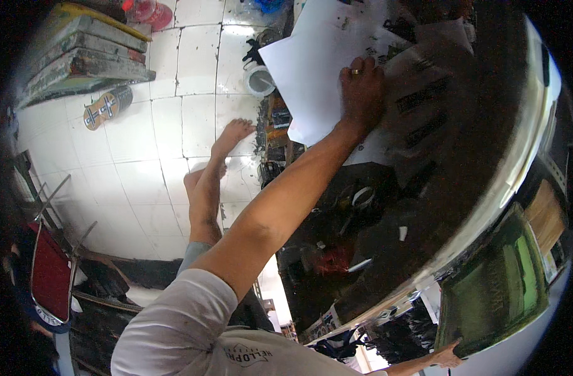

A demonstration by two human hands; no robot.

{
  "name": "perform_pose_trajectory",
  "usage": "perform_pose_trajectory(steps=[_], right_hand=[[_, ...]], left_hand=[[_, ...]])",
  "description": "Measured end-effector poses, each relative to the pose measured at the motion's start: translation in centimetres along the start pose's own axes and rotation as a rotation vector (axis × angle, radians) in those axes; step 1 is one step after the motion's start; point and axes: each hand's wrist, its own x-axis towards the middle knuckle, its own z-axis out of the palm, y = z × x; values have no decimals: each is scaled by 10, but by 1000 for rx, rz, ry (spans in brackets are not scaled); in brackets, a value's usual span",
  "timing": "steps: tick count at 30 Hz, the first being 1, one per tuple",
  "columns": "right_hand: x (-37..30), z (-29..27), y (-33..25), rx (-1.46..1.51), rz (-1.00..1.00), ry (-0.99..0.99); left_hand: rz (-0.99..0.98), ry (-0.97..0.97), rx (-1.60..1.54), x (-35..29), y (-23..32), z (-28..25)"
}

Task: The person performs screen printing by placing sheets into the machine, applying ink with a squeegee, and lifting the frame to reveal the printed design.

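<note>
Poking past the dark table's (468, 188) left edge, white paper (314, 75) could crease if the left hand (363, 94), fingers bent, tugs. The right hand (446, 358) touches a green screen frame (490, 294). I can't tell either grip.

Table (468, 169): dark, glossy top, long pale rim along its right edge. White paper sheets (318, 69) lie overlapped by the upper left edge, one corner jutting past it. Farther down, in from the left edge, a pale ring (355, 199), material unclear. Toward the lower left corner, a slim white pointed piece (360, 266) beside a red patch (334, 260), too dim to identify. Small white scrap (403, 233) nearer mid-table.
</note>
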Motion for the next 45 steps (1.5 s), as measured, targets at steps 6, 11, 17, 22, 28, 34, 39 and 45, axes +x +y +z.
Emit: perform_pose_trajectory(steps=[6,11,17,22,28,34,39,45], right_hand=[[-12,-28,-36,159,-56,44],[-15,-20,-22,95,-52,-59],[-27,-35,-39,161,-27,-19],[-12,-45,-48,398,-32,52],[-18,-35,-39,565,107,-150],[-41,-15,-44,677,162,-198],[-9,-63,-31,802,191,-362],[36,-138,-56,821,254,-342]], left_hand=[[-160,-168,-664,14,23,-18],[-355,-156,-982,-2,42,-88],[-441,588,-1154,-54,8,-246],[66,702,-817,-73,86,-377],[711,46,-120,-95,271,-416],[1153,-471,-204,-194,381,-293],[1634,-690,-264,-266,379,-237],[1822,-926,-142,-269,384,-217]])
